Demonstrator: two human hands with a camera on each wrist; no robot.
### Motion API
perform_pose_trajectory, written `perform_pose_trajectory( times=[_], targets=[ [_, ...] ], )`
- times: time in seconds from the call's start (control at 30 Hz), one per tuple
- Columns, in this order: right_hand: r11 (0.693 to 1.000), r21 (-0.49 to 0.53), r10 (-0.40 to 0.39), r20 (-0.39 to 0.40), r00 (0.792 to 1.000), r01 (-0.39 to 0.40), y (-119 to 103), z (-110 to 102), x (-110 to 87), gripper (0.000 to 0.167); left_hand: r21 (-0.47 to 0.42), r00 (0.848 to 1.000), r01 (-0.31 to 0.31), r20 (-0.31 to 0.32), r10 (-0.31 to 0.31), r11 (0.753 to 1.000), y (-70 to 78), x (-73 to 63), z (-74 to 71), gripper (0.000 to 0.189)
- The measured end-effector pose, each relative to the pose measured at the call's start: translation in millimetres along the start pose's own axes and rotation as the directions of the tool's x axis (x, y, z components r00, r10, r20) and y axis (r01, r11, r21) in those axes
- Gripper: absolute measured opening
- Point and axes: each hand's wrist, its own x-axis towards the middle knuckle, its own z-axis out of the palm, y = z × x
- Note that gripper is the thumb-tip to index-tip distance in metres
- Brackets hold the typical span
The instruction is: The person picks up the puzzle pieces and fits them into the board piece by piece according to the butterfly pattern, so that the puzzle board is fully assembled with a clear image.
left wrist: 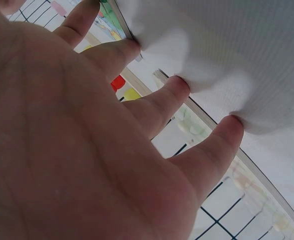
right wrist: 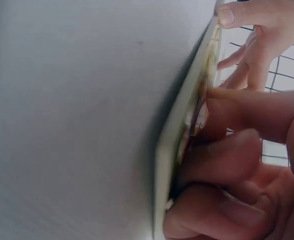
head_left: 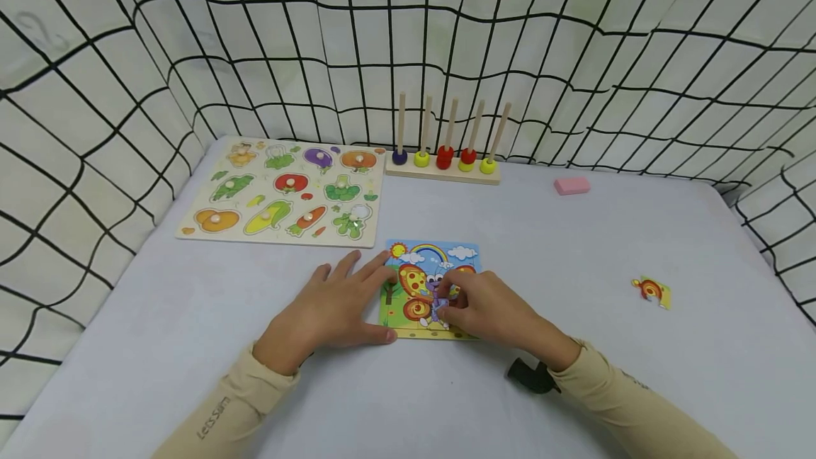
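A: Item one, nearest the front edge of the table?
B: Butterfly jigsaw board, lying flat near the middle of the front edge, its sides roughly square to the table edges. Both hands are on it.

A: State of the hands?
B: Left hand released, fingers straight and spread, pressing flat on the cloth with fingertips over the board's left edge and the thumb at its near left corner. Right hand with fingers curled, pinching a small puzzle piece against the middle of the picture; it lies directly under the fingertips, so the right hand is the nearer one.

A: Loose parts?
B: One stray jigsaw piece, well apart toward the right edge, on the right hand's side.

A: Farther back?
B: Vegetable peg puzzle at the far left; ring-stacking rack with five upright pegs at the far edge, centre; pink block to its right.

A: Surface and room?
B: Pale cloth-covered table, enclosed by black wire-grid panels lined in white.
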Motion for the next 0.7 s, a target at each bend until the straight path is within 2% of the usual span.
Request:
perform_pose_trajectory(
  times=[0.3,0.57,0.7],
  targets=[
    [0.999,-0.034,0.032,-0.016,0.999,-0.033,-0.2,2.3,-1.8,0.017,0.004,1.000,-0.002,0.001,0.002,1.000,1.8,0.5,-0.4,0.087],
    [0.999,0.010,-0.053,-0.031,0.998,0.053,5.9,-1.2,-7.2,0.018,-0.002,1.000,-0.009,0.003,0.009,1.000,2.4,0.4,-1.4,0.087],
    [0.996,0.055,-0.063,-0.061,0.996,0.066,11.2,-6.4,-13.7,0.016,0.001,1.000,-0.012,-0.003,0.012,1.000,1.5,0.9,-0.8,0.086]
  ],
)
